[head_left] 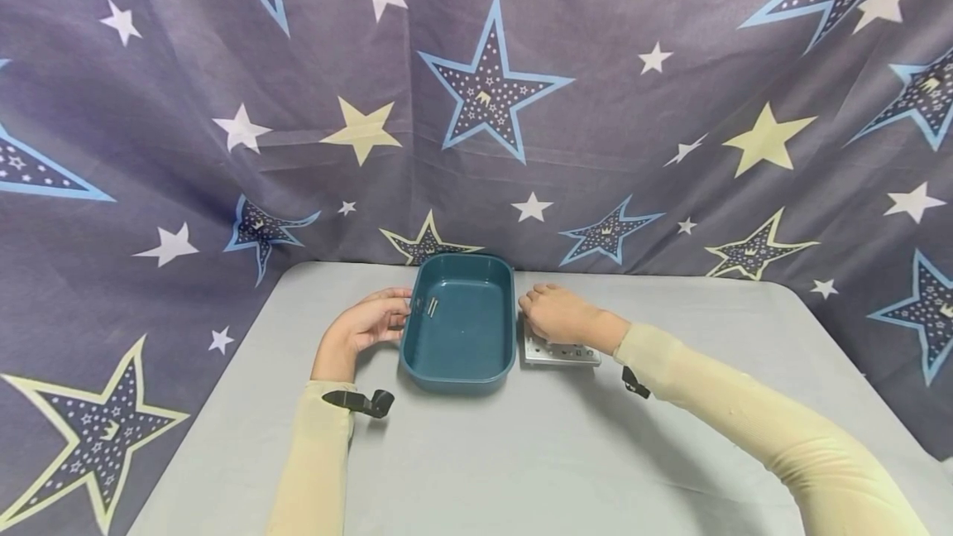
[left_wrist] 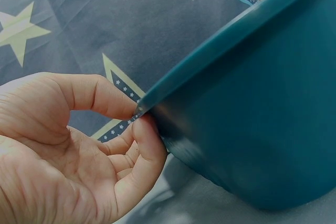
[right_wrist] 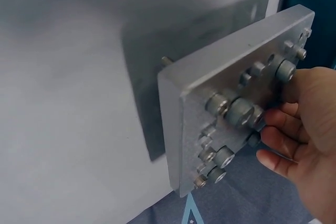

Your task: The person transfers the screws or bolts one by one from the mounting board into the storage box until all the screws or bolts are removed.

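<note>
A teal tray [head_left: 462, 337] has its left rim pinched between thumb and finger of my left hand [head_left: 368, 323]; the left wrist view shows that hand [left_wrist: 79, 140] at the edge of the tray [left_wrist: 262, 103]. Two small metal pins or screws [head_left: 433, 307] lie inside by the left wall. Right of the tray, my right hand [head_left: 562, 317] is over a metal plate [head_left: 562, 356]. In the right wrist view the plate [right_wrist: 220, 72] carries several bolts, and the right hand [right_wrist: 310, 124] has curled fingers at a bolt [right_wrist: 286, 70] near its far end; the fingertips there are partly hidden.
Both things stand near the back of a grey-white table [head_left: 476, 453]. A dark curtain with stars [head_left: 476, 180] hangs right behind it. Black straps [head_left: 361, 401] are around the wrists.
</note>
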A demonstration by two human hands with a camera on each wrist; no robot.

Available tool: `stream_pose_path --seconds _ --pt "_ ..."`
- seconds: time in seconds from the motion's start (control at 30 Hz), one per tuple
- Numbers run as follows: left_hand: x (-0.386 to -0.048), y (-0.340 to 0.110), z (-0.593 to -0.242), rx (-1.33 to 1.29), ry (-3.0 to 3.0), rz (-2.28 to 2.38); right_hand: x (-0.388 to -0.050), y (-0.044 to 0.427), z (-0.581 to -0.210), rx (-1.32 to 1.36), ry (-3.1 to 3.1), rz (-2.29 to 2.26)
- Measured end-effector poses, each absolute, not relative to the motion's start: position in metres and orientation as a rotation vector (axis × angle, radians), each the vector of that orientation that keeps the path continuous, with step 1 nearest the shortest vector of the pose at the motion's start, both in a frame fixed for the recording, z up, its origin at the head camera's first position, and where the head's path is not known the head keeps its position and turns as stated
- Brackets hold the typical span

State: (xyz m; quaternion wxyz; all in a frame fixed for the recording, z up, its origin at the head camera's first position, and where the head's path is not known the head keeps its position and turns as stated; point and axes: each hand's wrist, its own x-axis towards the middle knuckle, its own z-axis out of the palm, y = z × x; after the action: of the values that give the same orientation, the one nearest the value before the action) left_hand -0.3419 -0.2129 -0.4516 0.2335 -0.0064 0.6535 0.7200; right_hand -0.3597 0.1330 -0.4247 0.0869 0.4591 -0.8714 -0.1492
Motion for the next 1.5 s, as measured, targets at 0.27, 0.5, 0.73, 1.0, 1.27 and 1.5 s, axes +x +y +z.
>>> stream_pose_path --seconds 0.27,0.5,0.73,1.0,1.27,1.5 --pt "-0.3425 -0.2127 -0.4517 -0.022 1.789 1.982 -0.3587 0.1342 -0.4250 1.370 -2.591 -0.391" --pt "-0.3430 -0.2128 -0.4526 -0.021 1.782 1.988 -0.3606 0.1370 -0.4266 1.376 -2.635 -0.282" --pt "-0.3426 -0.2132 -0.4538 -0.017 1.781 1.985 -0.3623 0.1397 -0.4272 1.434 -2.644 -0.075" --pt "-0.3439 -0.2142 -0.4543 -0.005 1.787 1.974 -0.3624 0.1399 -0.4254 1.450 -2.664 0.032" --pt "-0.3420 -0.2133 -0.4528 -0.003 1.797 1.969 -0.3661 0.1403 -0.4272 1.467 -2.655 0.032" --pt "-0.3429 -0.2144 -0.4532 -0.005 1.788 1.973 -0.3665 0.1389 -0.4228 1.487 -2.678 0.008"
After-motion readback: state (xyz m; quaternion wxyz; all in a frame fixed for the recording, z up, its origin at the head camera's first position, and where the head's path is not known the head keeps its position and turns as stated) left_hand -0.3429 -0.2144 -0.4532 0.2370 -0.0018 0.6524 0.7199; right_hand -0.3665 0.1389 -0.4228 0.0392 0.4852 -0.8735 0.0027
